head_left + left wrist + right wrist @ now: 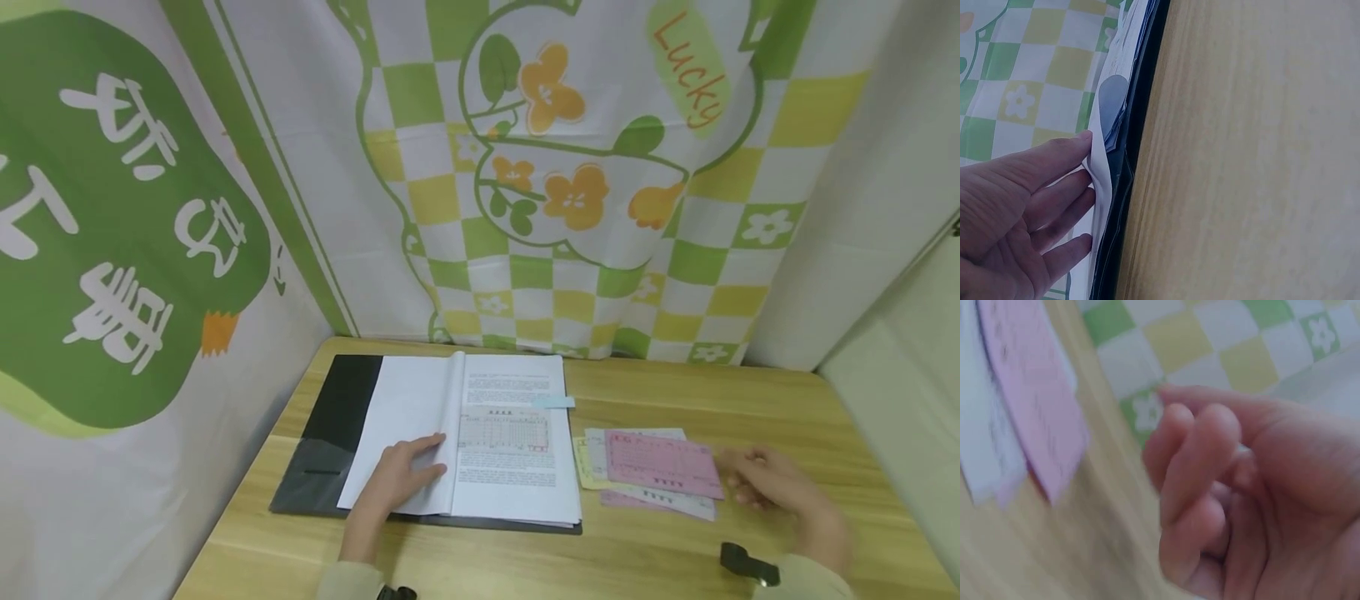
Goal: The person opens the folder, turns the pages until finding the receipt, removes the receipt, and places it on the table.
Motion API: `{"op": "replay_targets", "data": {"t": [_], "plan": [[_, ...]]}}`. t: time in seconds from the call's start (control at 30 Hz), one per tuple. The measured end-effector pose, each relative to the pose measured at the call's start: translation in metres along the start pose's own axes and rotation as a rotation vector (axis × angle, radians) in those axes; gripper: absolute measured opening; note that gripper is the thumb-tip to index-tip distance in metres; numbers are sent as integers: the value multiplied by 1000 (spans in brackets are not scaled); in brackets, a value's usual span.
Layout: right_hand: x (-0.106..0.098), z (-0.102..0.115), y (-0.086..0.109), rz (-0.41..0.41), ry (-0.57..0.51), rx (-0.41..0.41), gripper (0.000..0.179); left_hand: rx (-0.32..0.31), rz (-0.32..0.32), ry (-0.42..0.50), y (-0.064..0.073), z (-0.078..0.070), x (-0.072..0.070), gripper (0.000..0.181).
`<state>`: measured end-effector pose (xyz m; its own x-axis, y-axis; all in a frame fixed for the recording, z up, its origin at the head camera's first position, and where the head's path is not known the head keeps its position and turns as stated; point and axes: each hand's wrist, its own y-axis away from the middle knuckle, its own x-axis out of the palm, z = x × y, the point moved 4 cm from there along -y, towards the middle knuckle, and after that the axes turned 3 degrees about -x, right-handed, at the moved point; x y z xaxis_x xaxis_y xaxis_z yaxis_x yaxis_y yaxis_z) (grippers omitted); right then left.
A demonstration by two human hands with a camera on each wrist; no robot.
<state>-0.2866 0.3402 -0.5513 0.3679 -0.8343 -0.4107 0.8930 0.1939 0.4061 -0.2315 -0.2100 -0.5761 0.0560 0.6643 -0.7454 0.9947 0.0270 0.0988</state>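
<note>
A black folder lies spread on the table with white printed pages inside. My left hand rests on the blank left page beside the raised fold, its fingers fairly straight; in the left wrist view the fingertips touch the paper. On the right page lies a small form slip with a printed grid. Right of the folder, a pink slip tops a fanned pile of white, yellow and pink slips. My right hand is just right of this pile, fingers loosely curled, nothing between them.
A light blue tab sticks out from the right page's edge. The wooden table meets a patterned curtain at the back and a white cloth on the left.
</note>
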Motion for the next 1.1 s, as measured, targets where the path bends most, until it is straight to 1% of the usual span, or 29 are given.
{"op": "replay_targets", "data": {"t": [0.1, 0.17, 0.27, 0.37, 0.47, 0.57, 0.63, 0.7, 0.97, 1.1], "plan": [[11, 21, -9, -59, -17, -63, 59, 6, 0, 4, 1, 1, 1, 49], [27, 38, -17, -78, -51, -104, 60, 2, -2, 7, 2, 2, 1, 50], [63, 66, -29, -70, -109, -166, 55, -1, -9, 5, 3, 4, -1, 50], [106, 90, -42, -28, -131, -224, 50, -10, -14, 13, 4, 6, -1, 50], [141, 102, -49, -3, -118, -253, 46, -20, -11, 25, 6, 8, 2, 50], [162, 103, -51, -5, -96, -254, 44, -28, -7, 41, 9, 8, 4, 50], [169, 103, -51, -12, -81, -251, 45, -31, -6, 42, 10, 8, 5, 50], [172, 103, -51, -21, -70, -247, 45, -31, -5, 42, 10, 8, 6, 50], [173, 100, -54, -58, -30, -212, 43, -6, -2, 39, 6, 5, 5, 51], [175, 101, -58, -71, -42, -185, 43, 10, -6, 41, 2, 2, 5, 51]]}}
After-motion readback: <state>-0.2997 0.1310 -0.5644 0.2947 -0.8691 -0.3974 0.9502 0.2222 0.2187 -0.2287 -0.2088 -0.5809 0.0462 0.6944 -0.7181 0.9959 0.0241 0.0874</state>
